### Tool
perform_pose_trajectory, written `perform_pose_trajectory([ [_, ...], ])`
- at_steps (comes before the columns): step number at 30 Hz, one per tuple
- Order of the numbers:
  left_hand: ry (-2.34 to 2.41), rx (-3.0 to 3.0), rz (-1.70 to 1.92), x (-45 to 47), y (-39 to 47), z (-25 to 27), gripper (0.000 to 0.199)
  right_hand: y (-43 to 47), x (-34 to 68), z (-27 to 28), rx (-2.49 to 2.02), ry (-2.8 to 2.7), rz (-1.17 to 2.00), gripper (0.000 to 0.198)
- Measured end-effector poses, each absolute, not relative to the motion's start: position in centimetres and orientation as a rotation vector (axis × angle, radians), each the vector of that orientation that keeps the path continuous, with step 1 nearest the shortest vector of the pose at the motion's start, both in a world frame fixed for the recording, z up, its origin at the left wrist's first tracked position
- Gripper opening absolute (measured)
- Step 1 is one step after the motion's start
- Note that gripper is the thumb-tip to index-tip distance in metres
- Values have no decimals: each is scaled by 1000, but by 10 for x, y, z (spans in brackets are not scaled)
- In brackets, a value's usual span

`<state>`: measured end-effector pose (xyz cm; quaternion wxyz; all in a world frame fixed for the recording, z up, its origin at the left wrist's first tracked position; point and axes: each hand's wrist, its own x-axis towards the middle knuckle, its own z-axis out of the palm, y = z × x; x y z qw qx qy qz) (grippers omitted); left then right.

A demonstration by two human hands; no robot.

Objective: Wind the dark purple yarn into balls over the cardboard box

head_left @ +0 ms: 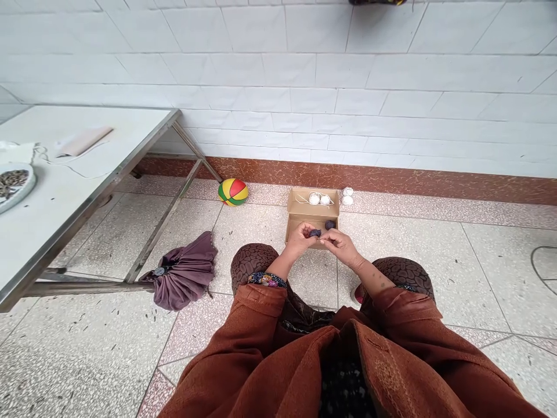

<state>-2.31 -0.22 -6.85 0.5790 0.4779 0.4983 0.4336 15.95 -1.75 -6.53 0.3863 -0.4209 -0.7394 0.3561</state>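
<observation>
Over an open cardboard box [300,224] on the floor, my left hand [299,239] pinches a small dark bundle [315,233] that looks like yarn. Close beside it, my right hand [341,244] has its thumb and fingers pressed together at the bundle's right side; what they grip is too small to make out. A dark ball [330,224] lies in the box near its right wall. White balls of string [314,198] with loose ends rest in the raised lid. Two more white balls [347,200] sit on the floor to the right of the box.
A metal-framed table [143,122] stands on the left, bearing a plate [30,188] of dark bits and a folded pinkish item [85,141]. A colourful ball [233,192] and a purple folded umbrella [187,271] lie on the floor. A tiled wall [300,69] runs behind.
</observation>
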Motion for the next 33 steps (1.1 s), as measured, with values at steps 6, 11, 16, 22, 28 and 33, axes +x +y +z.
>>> perform_pose_trajectory([
  [6, 932, 1151, 844, -23, -8, -69, 37, -6, 166, -71, -1187, -1745, 843, 20],
  [11, 816, 1020, 897, -20, -6, -77, 58, -3, 165, -86, -1279, -1672, 906, 19],
  [16, 912, 948, 1023, -20, -2, -83, 49, -8, 160, -94, -1275, -1801, 899, 21],
  [22, 1105, 927, 1196, -27, 5, -84, 40, -24, 153, -87, -991, -2170, 852, 27],
  [28, 1165, 1065, 1005, -25, 1, -79, 33, -20, 163, -72, -1022, -2058, 716, 29],
  [33, 905, 1124, 801, -20, -8, -72, 38, -5, 173, -72, -1181, -1833, 667, 27],
])
